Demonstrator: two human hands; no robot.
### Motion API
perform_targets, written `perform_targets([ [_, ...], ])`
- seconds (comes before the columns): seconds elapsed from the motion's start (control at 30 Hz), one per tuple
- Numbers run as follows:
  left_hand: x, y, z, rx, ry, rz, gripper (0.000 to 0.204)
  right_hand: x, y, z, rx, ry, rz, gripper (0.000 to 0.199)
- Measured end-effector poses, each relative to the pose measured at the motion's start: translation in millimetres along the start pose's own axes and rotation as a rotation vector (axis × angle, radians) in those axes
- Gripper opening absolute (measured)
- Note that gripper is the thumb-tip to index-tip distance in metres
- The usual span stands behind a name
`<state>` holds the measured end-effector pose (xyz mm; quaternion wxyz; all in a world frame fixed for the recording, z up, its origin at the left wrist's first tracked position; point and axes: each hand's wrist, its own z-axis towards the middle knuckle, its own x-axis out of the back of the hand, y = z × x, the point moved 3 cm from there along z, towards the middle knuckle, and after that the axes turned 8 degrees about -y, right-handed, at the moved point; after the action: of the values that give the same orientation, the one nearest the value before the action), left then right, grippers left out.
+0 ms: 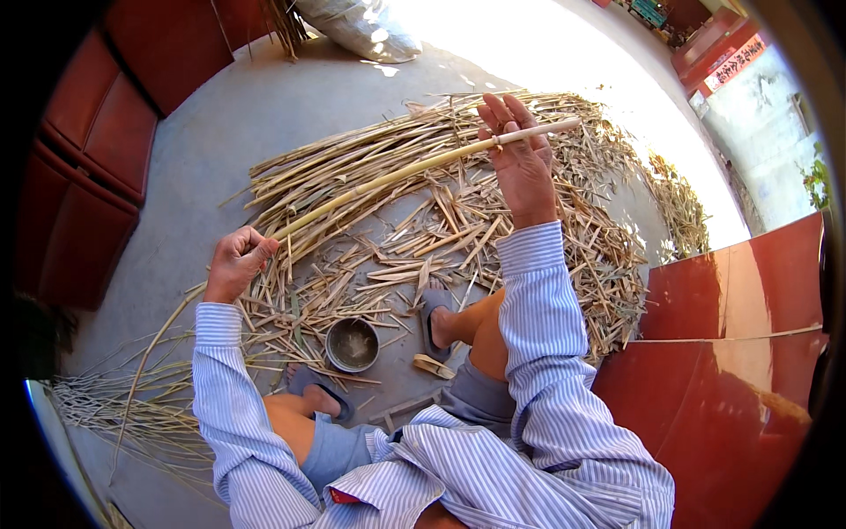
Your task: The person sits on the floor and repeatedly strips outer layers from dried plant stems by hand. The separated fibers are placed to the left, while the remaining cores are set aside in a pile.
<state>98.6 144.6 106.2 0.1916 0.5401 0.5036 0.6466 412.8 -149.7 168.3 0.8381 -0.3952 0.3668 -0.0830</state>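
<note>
A long, pale yellow reed stalk (pixel 388 181) slants up from left to right between my two hands. My left hand (pixel 233 264) is closed around its lower part. Beyond that fist a thin tail bends down to the floor at the lower left. Near the thick, whitish end is my right hand (pixel 526 176), raised with its fingers stretched upward. The stalk lies across those fingers, held at the thumb, and its tip sticks out to the right. Below and behind it spreads a heap of dry reed stalks (pixel 335 163), laid roughly side by side.
Loose husks and short pieces (pixel 599 264) litter the floor at the right. By my sandalled feet stand a round dark bowl (pixel 352 345) and a small wooden piece (pixel 434 366). Thin stems (pixel 141 414) fan out at lower left. Red panels (pixel 705 379) and a white sack (pixel 366 26) lie around.
</note>
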Motion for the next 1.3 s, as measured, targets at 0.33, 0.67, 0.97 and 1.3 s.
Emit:
perform_targets([
  [0.33,16.4,-14.6,1.6,-0.007,0.150,0.056,0.035,17.1,23.6,-6.3,-0.060,0.050,0.059,0.025],
  [0.67,14.6,80.6,-33.2,-0.467,0.632,0.770,0.028,54.5,50.7,-10.4,-0.332,0.355,0.042,0.026],
  [0.97,26.3,44.0,-43.4,-0.358,0.511,0.809,0.030,192.6,12.0,-31.6,-0.118,1.044,0.091,0.034],
  [1.3,14.9,24.5,-32.5,-0.394,0.246,0.696,0.036,131.1,67.6,-17.0,-0.678,0.277,0.010,0.043],
])
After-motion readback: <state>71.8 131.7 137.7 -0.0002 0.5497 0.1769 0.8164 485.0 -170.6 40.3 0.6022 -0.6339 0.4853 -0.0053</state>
